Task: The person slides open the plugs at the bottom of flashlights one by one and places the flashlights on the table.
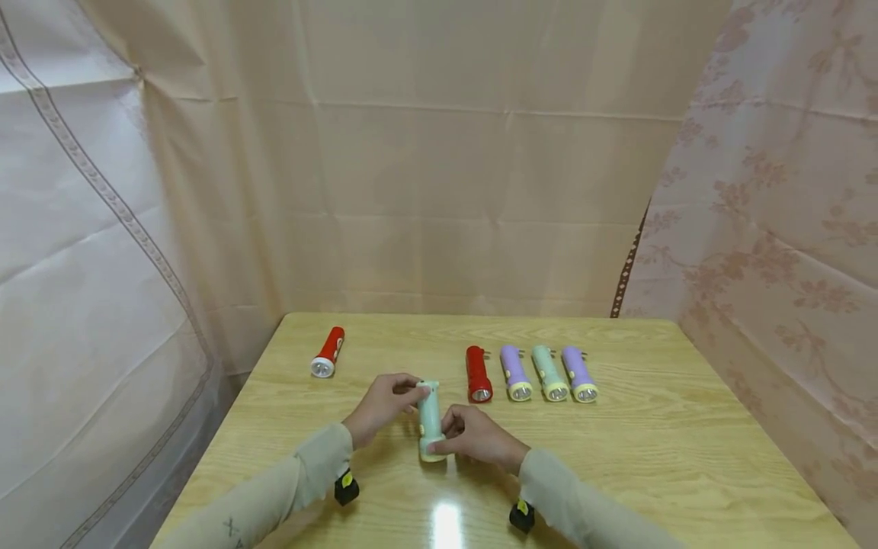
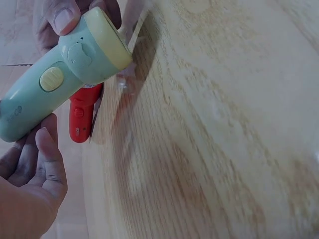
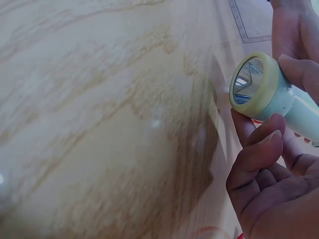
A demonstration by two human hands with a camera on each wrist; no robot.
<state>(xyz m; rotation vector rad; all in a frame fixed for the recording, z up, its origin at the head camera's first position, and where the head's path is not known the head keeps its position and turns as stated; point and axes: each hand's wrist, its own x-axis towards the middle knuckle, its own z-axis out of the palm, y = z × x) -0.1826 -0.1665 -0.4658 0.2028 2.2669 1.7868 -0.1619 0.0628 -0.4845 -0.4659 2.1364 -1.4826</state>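
A pale green flashlight [image 1: 430, 415] with a cream ring round its head is held off the table between both hands, head end toward the person. My left hand [image 1: 384, 406] pinches its tail end between thumb and fingers. Around the head, my right hand [image 1: 479, 436] grips with its thumb on the near side. The left wrist view shows the flashlight's cream slide switch [image 2: 52, 78] facing up, and the right hand's thumb [image 2: 65, 21] by the head. In the right wrist view, the clear lens [image 3: 247, 82] faces away from the right hand's fingers [image 3: 261, 154].
On the wooden table [image 1: 652, 473], a red flashlight [image 1: 478, 370], a purple one [image 1: 512, 366], a green one [image 1: 546, 368] and another purple one [image 1: 578, 367] lie in a row. A red flashlight with a white head [image 1: 332, 347] lies apart at the left. Cloth curtains [image 1: 480, 191] surround the table.
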